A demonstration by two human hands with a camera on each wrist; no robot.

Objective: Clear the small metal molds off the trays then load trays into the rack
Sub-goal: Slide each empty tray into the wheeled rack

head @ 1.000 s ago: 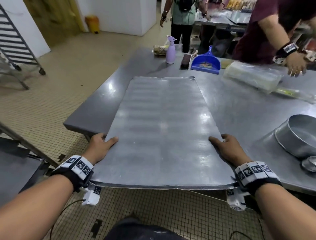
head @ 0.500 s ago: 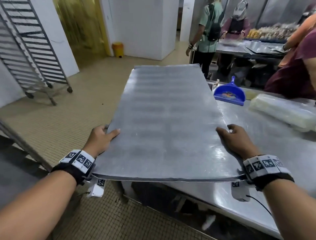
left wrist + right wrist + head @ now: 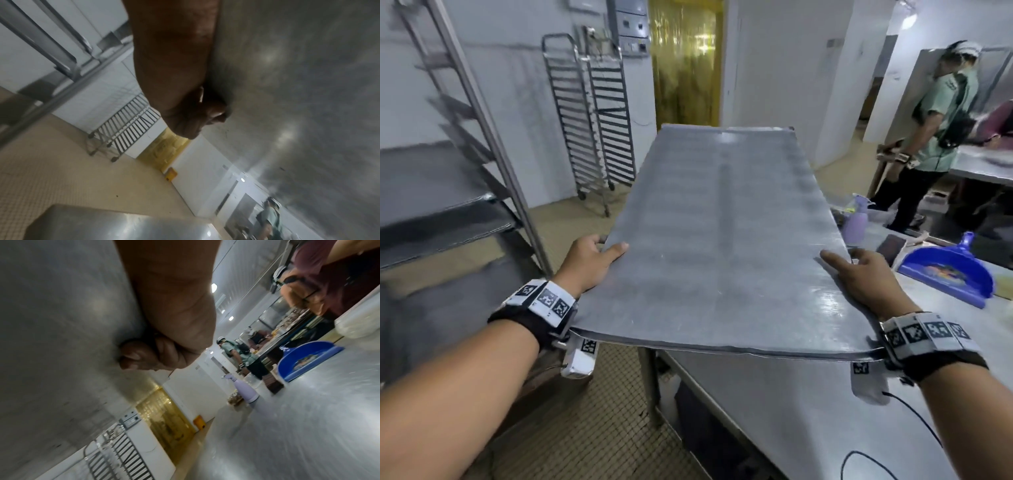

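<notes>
A large flat metal tray (image 3: 722, 246) is in the air in front of me, held level above the steel table's (image 3: 808, 404) left end. My left hand (image 3: 589, 262) grips its left edge, thumb on top and fingers curled beneath (image 3: 205, 112). My right hand (image 3: 863, 277) grips the right edge the same way, its fingers (image 3: 139, 356) curled under the tray's underside (image 3: 61, 321). The tray's top carries no molds. A rack (image 3: 448, 192) with trays on its lower shelves stands close at my left.
Two more wheeled racks (image 3: 592, 116) stand by the far wall beside a yellow strip curtain (image 3: 685, 61). A blue dustpan (image 3: 948, 270), a lilac spray bottle (image 3: 858, 222) and a dark phone (image 3: 890, 248) lie on the table. A person in green (image 3: 935, 130) stands at another table.
Both hands have lifted the tray off the table and swung it left with my turn. The near rack and the far wall have come into view; the pan on the table has left it.
</notes>
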